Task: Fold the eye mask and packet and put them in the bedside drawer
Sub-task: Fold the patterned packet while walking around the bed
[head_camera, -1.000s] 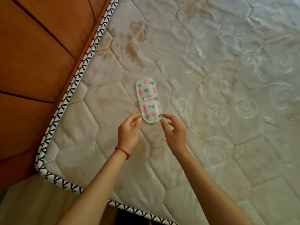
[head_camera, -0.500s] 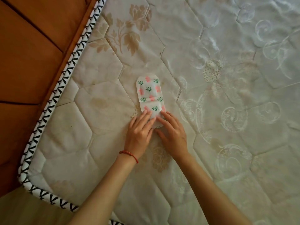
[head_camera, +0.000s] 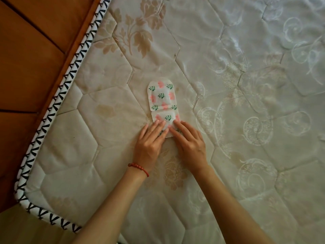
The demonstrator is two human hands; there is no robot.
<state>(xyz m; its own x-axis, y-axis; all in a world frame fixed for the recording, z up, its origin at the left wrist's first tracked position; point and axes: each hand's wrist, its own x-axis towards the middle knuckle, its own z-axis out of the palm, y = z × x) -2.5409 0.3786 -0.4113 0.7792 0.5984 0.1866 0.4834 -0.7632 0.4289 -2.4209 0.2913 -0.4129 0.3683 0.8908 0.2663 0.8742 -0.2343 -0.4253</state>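
While flat on mattress (head_camera: 228,120), floral packet (head_camera: 161,95) pressed by left grip (head_camera: 151,145), right grip (head_camera: 189,144), fingers straight.

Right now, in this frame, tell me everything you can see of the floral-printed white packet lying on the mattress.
The flat white packet printed with pink flowers and green sprigs looks like thin, soft, slightly puffy wrapping with a sealed border. Its far end is rounded. The near end has been folded up over the middle, showing a crease across its width. It lies lengthwise on the cream quilted mattress, near the black-and-white piped edge. The left hand and right hand press straight fingers flat on the folded near part.
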